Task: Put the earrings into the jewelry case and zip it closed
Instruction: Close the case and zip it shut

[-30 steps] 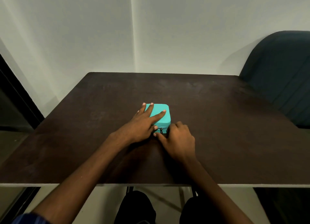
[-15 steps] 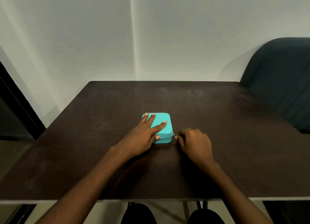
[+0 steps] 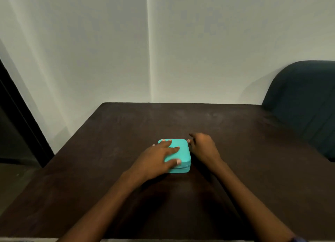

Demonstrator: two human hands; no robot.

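Right hand gone from the near front edge of the teal jewelry case, round its right corner, now up beside the far right corner, fingers pinched close, zip pull itself too small to make out

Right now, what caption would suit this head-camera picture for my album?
Left hand pressed flat on a closed turquoise jewelry case, right hand at its far right corner, on a dark table.

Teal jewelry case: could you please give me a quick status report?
Left hand flat on the small teal zip-up jewelry case, lid down. Right hand at its far right corner, fingers pinched; zipper pull hidden. Dark wooden table unobstructed.
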